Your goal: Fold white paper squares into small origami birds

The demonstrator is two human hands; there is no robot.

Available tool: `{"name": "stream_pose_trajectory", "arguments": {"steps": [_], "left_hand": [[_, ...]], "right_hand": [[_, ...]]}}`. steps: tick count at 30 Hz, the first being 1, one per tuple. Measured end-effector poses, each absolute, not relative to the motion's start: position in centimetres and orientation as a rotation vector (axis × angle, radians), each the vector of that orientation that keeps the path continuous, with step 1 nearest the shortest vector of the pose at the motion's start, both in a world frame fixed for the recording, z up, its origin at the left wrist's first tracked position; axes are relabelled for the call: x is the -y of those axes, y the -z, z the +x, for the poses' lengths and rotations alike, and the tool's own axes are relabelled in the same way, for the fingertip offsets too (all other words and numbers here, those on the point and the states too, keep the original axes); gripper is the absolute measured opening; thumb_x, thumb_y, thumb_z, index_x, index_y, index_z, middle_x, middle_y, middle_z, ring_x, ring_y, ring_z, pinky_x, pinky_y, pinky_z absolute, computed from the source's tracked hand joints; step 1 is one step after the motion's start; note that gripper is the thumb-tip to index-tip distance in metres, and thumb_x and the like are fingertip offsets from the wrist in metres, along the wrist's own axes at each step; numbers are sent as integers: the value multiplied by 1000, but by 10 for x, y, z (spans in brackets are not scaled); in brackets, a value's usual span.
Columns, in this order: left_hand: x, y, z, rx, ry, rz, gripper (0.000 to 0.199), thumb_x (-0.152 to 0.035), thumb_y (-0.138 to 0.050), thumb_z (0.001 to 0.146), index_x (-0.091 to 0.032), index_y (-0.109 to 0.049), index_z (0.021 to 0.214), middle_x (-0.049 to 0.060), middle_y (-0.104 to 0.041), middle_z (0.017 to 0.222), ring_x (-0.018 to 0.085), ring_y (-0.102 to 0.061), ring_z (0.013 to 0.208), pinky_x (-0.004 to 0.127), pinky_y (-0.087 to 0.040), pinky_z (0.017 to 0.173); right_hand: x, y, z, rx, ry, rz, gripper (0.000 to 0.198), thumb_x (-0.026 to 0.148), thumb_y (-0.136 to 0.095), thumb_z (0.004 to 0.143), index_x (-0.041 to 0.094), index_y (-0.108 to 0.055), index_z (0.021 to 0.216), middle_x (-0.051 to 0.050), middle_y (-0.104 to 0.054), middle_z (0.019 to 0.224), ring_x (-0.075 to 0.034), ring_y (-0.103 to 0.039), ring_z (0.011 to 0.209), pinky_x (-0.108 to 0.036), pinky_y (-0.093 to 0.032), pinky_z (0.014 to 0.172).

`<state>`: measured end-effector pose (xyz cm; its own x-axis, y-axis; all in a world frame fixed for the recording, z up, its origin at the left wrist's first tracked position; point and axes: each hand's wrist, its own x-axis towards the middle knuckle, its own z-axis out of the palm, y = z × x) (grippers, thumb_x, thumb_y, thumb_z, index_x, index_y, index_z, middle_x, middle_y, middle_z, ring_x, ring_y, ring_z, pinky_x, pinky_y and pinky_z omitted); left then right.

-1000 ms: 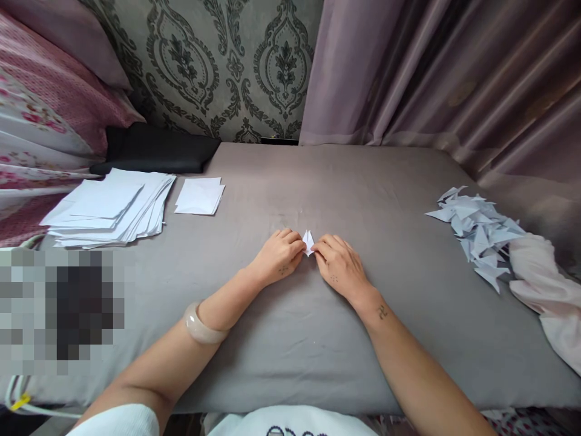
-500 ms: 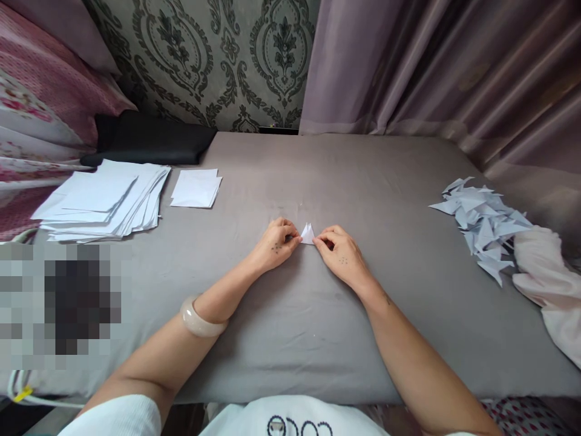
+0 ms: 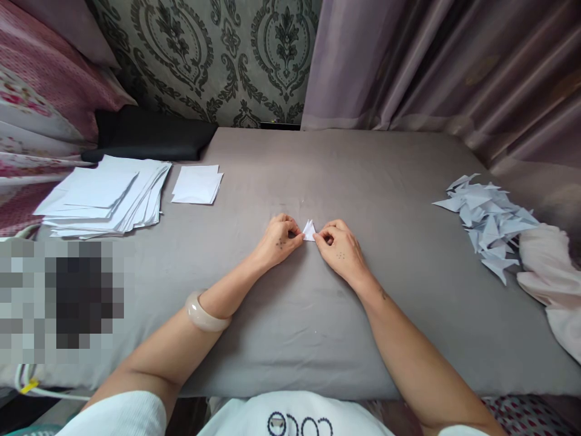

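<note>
A small folded white paper [image 3: 309,231] with pointed tips facing away from me is held low over the grey cloth, in the middle of the view. My left hand [image 3: 280,239] pinches its left lower corner between thumb and forefinger. On the opposite side, my right hand [image 3: 341,249] grips the right lower corner in the same kind of pinch. The fingertips cover both corners of the paper, and its underside is hidden.
A grey cloth [image 3: 308,327] covers the table. Big white sheets [image 3: 102,200] lie stacked at left, beside smaller square papers [image 3: 196,184]. Behind them is a black folded item [image 3: 152,133]. Folded paper pieces [image 3: 488,212] are heaped at right near a pale cloth [image 3: 544,260].
Both hands keep their pinch on the folded paper. Its pointed tips have shifted slightly, and the left hand sits a touch further right. The whole view has moved a little.
</note>
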<state>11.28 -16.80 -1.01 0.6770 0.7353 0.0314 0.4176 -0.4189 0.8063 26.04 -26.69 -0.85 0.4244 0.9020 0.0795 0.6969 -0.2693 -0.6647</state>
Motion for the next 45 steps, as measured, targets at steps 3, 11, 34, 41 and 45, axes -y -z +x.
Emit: {"name": "stream_pose_trajectory", "arguments": {"steps": [3, 11, 34, 41, 45], "left_hand": [[169, 10, 113, -895, -488, 2073, 9, -22, -62, 78, -15, -62, 73, 8, -58, 94, 20, -55, 91, 36, -46, 84], [169, 13, 114, -895, -489, 2110, 8, -20, -62, 78, -15, -62, 73, 8, -57, 93, 18, -54, 86, 33, -47, 79], [178, 4, 111, -483, -298, 2902, 27, -13, -39, 95, -12, -63, 106, 10, -64, 96, 21, -54, 91, 33, -46, 81], [179, 11, 102, -399, -238, 2969, 27, -10, -43, 91, -12, -61, 111, 11, -65, 106, 22, -54, 96, 33, -46, 85], [181, 13, 95, -330, -234, 3016, 35, -6, -45, 87, -8, -57, 120, 13, -62, 117, 23, -54, 99, 34, -45, 91]], "right_hand": [[266, 9, 260, 1347, -408, -2057, 20, 32, -58, 82, 21, -60, 66, -2, -61, 94, -12, -55, 66, -30, -43, 69], [267, 7, 260, 1404, -402, -2052, 20, 32, -57, 84, 21, -59, 68, -4, -61, 96, -13, -55, 66, -29, -43, 64], [265, 22, 260, 1799, -189, -1910, 39, 22, -37, 92, 23, -65, 120, -11, -59, 97, -24, -58, 88, -38, -48, 78], [260, 26, 269, 1663, -322, -1801, 33, 33, -46, 91, 24, -71, 110, -7, -62, 93, -19, -60, 79, -34, -49, 76], [259, 28, 270, 1659, -323, -1807, 32, 33, -47, 90, 23, -72, 108, -7, -61, 93, -19, -59, 80, -34, -48, 76]]}}
